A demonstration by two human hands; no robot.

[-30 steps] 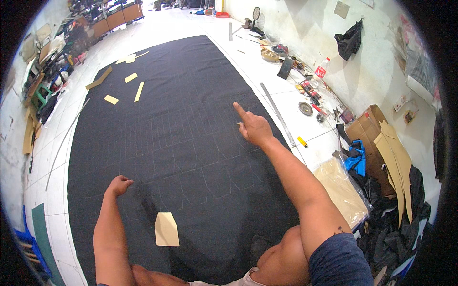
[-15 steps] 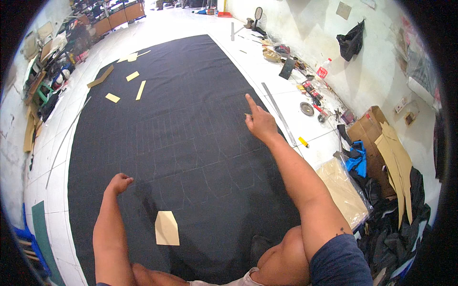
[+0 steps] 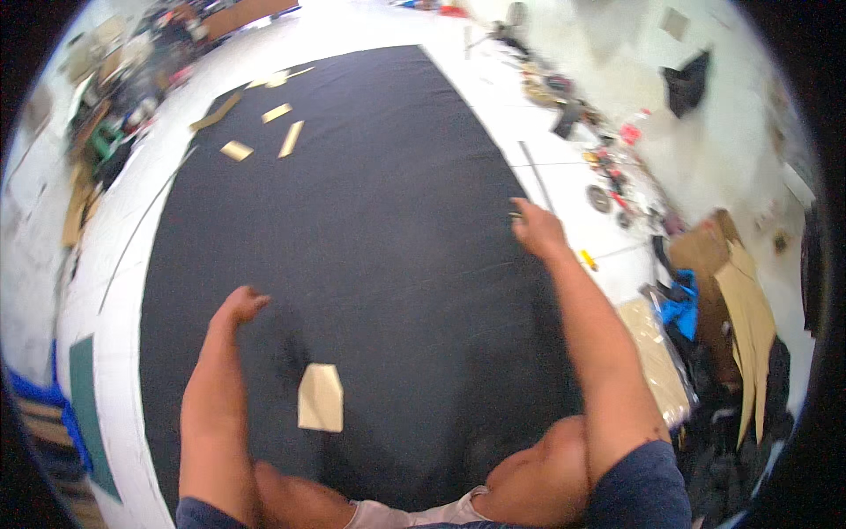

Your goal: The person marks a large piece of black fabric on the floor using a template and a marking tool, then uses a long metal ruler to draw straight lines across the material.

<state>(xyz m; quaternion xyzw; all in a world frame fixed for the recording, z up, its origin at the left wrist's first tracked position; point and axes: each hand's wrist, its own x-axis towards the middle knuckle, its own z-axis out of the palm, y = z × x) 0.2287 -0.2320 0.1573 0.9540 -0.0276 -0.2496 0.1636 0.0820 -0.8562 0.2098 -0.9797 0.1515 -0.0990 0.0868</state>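
Note:
A large black cloth [image 3: 397,176] lies spread over the floor; the thin pale lines on it are mostly blurred now. My left hand [image 3: 244,304] is over the left half of the cloth, its fingers curled in, with nothing seen in them. My right hand [image 3: 538,227] is at the cloth's right edge, close to a long grey ruler [image 3: 534,172]. Its fingers are closed around a small thing, blurred and mostly hidden. Between my arms, nearest me, a tan card pattern piece [image 3: 321,398] with cut top corners lies flat on the cloth.
Several small tan card strips [image 3: 292,138] lie at the cloth's far left. Along the right wall are tools, a yellow-handled item [image 3: 589,260], a plastic-wrapped tan stack [image 3: 656,361] and large card patterns [image 3: 747,326]. A green mat [image 3: 92,414] lies at the left.
The view has shifted and blurred. My right hand has moved right to the cloth's edge, and its forefinger no longer points out as far. My left hand remains curled over the cloth.

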